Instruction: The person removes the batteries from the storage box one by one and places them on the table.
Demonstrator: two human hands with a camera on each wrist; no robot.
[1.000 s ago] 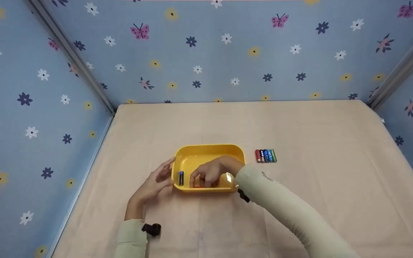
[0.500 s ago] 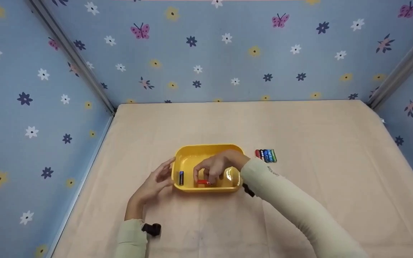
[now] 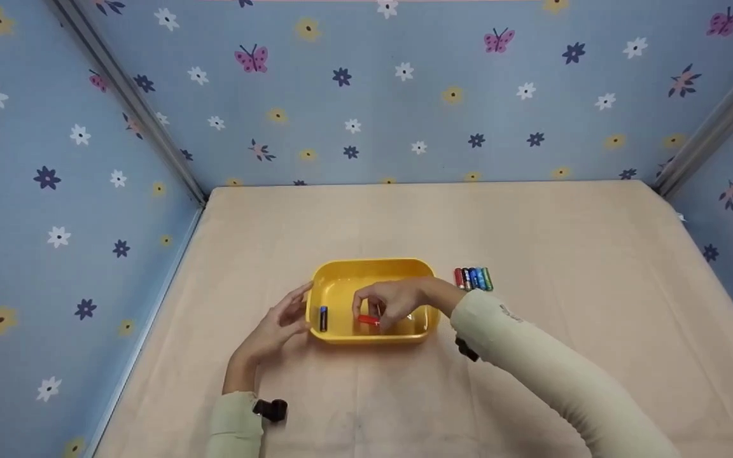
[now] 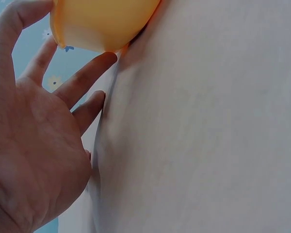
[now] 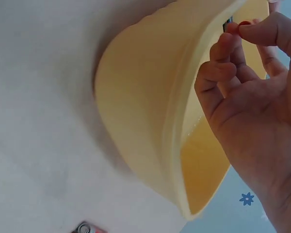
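A yellow tray [image 3: 366,339] sits mid-table in the head view. Over its inside, my right hand [image 3: 398,300] pinches a red battery [image 3: 368,320] between thumb and fingers. In the right wrist view only a small red end of that battery [image 5: 244,23] shows at the fingertips. At the tray's left side, my left hand [image 3: 275,326] touches the wall, its fingers spread and mostly straight. The left wrist view shows this hand [image 4: 39,131] against the tray's wall [image 4: 102,24]. A black battery with a blue end [image 3: 323,318] lies inside the tray near its left wall.
Right of the tray, several batteries [image 3: 474,278] of red, black, blue and green lie side by side on the beige tablecloth [image 3: 564,267]. Blue flowered walls [image 3: 404,108] with grey metal posts [image 3: 131,102] stand behind and beside the table.
My right hand has lifted the red battery from near the tray's front wall and moved slightly right with it. The left hand has stayed at the tray's left side.
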